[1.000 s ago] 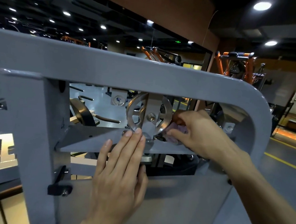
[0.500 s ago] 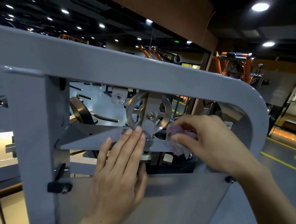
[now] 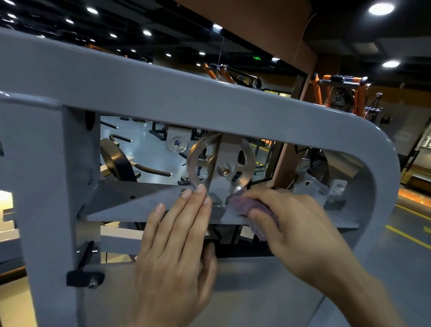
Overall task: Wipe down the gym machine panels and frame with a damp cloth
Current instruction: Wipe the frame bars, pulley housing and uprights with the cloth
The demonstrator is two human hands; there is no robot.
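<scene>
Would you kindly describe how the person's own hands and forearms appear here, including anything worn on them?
Both hands are bare: no gloves, rings, watch or wristband show. The left hand shows short, unpainted nails on its fingers. The right hand leads into a bare forearm, with no sleeve reaching the part in view.

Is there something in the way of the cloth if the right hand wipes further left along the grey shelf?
Yes. The pulley bracket stands just left of the cloth, and the left hand lies flat beyond it.

left hand (image 3: pixel 177 250) flat, fingers straight, right hand (image 3: pixel 299 225) curled in a pinching grip
</scene>
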